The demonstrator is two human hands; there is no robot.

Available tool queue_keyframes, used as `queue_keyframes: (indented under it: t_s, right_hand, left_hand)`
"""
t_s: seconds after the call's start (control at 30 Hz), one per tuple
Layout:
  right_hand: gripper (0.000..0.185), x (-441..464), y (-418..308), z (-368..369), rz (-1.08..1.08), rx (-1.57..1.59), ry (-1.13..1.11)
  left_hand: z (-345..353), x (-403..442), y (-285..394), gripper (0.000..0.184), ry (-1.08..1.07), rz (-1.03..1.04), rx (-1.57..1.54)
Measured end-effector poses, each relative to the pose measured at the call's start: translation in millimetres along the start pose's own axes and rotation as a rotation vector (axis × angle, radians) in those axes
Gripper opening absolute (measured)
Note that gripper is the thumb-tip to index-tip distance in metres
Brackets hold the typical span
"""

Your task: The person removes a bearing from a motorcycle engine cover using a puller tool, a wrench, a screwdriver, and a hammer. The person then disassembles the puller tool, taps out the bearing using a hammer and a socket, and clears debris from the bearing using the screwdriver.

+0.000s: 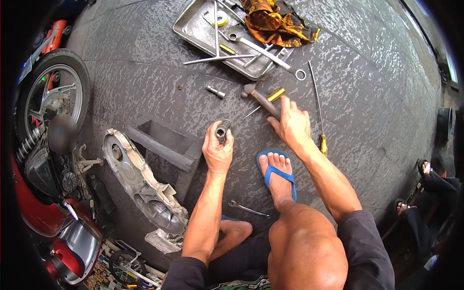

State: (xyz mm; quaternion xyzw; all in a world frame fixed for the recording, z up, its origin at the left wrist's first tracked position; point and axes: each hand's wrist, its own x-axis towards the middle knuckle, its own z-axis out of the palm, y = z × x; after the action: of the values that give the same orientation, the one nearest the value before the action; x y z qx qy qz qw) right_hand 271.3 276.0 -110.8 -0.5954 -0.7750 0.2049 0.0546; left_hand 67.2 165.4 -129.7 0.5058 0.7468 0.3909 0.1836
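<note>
My left hand (217, 152) is closed around a short metal socket (221, 130), its round opening facing up. My right hand (294, 124) is on the handle of a hammer (264, 102), thumb on one side and fingers on the other; the handle's end is hidden under the palm. The hammer's head points away to the left. Beneath it lies a yellow-handled screwdriver (276, 94). Another small metal socket piece (215, 92) lies on the floor beyond my left hand. Beside my left forearm are a cast metal engine cover (145, 179) and a dark box-shaped stand (162, 145).
A metal tray (193, 36) holds several tools, with a large ring wrench (266, 54) across its edge and a patterned cloth (275, 21). A long screwdriver (319, 108) lies at right, a small wrench (249, 209) near my foot. A motorbike wheel (54, 92) stands left.
</note>
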Motion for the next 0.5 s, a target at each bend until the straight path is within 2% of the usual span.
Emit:
queue_keyframes:
  t_s: [0.03, 0.17, 0.2, 0.23, 0.27, 0.4, 0.5]
  right_hand:
    - [0.037, 0, 2, 1, 0.003, 0.018, -0.164]
    - [0.032, -9, -16, -21, -0.058, 0.212, -0.180]
    - [0.031, -13, -31, -48, -0.013, 0.327, -0.309]
    - [0.028, -23, -36, -65, -0.089, 0.461, -0.351]
    - [0.028, -35, -45, -81, -0.189, 0.551, -0.352]
    - [0.029, -70, -49, -86, -0.225, 0.331, -0.419]
    - [0.031, -62, -67, -109, -0.258, 0.392, -0.369]
  left_hand:
    - [0, -1, 1, 0.034, 0.011, 0.003, -0.002]
    - [-3, 2, 7, 0.033, 0.027, -0.037, 0.032]
    - [-3, 1, 8, 0.033, 0.035, -0.073, 0.012]
    - [-4, 3, 10, 0.034, 0.052, -0.031, 0.024]
    - [-7, 3, 15, 0.038, 0.028, -0.086, 0.013]
    - [-8, 0, 10, 0.045, 0.017, -0.108, -0.026]
    - [-7, 5, 8, 0.044, 0.054, -0.101, -0.032]
